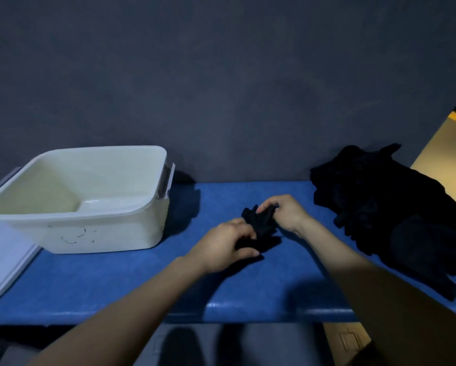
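Observation:
A small bunched piece of black cloth (pixel 261 225) lies at the middle of the blue table (pixel 116 281). My left hand (pixel 221 247) grips its near end with curled fingers and thumb. My right hand (pixel 285 212) pinches its far end from the right. Both hands are close together, just above the tabletop. What kind of garment the cloth is cannot be made out.
An empty white plastic tub (pixel 89 196) stands at the back left of the table. Its white lid (pixel 2 260) lies flat at the left edge. A pile of black clothes (pixel 385 204) covers the right end. A dark grey wall rises right behind the table.

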`<state>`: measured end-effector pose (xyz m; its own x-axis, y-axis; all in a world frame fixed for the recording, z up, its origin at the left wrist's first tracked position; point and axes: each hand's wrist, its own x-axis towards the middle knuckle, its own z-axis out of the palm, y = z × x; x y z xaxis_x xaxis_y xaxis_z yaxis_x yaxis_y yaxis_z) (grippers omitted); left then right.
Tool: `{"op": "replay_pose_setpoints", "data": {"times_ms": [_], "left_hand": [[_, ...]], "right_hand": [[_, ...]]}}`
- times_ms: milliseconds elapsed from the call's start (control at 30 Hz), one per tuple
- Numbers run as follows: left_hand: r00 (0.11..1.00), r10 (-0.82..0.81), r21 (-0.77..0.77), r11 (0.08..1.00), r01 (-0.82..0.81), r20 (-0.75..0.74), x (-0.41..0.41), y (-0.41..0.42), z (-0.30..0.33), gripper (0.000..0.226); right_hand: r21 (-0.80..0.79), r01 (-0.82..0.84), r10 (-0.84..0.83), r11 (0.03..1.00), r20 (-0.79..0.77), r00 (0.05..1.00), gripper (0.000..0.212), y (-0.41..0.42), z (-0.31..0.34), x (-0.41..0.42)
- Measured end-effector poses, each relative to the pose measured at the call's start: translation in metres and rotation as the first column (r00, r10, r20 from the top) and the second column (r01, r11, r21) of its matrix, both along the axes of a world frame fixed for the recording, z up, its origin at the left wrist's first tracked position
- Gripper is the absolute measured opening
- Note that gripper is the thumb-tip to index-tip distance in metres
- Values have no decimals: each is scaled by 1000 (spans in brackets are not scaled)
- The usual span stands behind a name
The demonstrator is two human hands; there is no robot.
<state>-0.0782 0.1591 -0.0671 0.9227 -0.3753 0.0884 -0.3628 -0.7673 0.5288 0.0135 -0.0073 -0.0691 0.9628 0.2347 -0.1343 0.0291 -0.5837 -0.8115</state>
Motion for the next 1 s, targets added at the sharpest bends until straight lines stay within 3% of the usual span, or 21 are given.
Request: {"op": "replay_pose_setpoints", "data": {"times_ms": [100,200,333,400,667,800,900,1000], "left_hand": [[993,-66,-99,994,56,-101,-1,-11,-8,27],[991,114,-184,975,-124,-64,14,-12,-11,19],[977,179,-5,984,-181,-119,31,-1,-26,27],[973,169,52,985,-163,-158,30,0,-31,34],[964,235,125,967,-220,-121,1,10,-32,32],[941,335,26,942,-336,41,-8,8,-30,27],[955,275,-40,962,-272,114,0,5,-26,27],[993,115,153,982,-108,-41,5,0,-29,54]], "right_hand": [[6,-18,18,1000,-54,998,54,-14,-9,-5],[154,120,-93,981,-175,980,38,-24,-13,-5],[148,235,-184,961,-296,938,14,-35,-17,-10],[92,207,-175,974,-279,944,18,-36,-23,-12],[-52,210,-209,976,19,978,21,-10,-34,1],[-117,154,-128,981,206,970,19,-7,-31,-7],[-232,91,14,969,415,910,9,-18,-13,-24],[-347,-101,246,932,405,880,12,-24,-10,-49]]}}
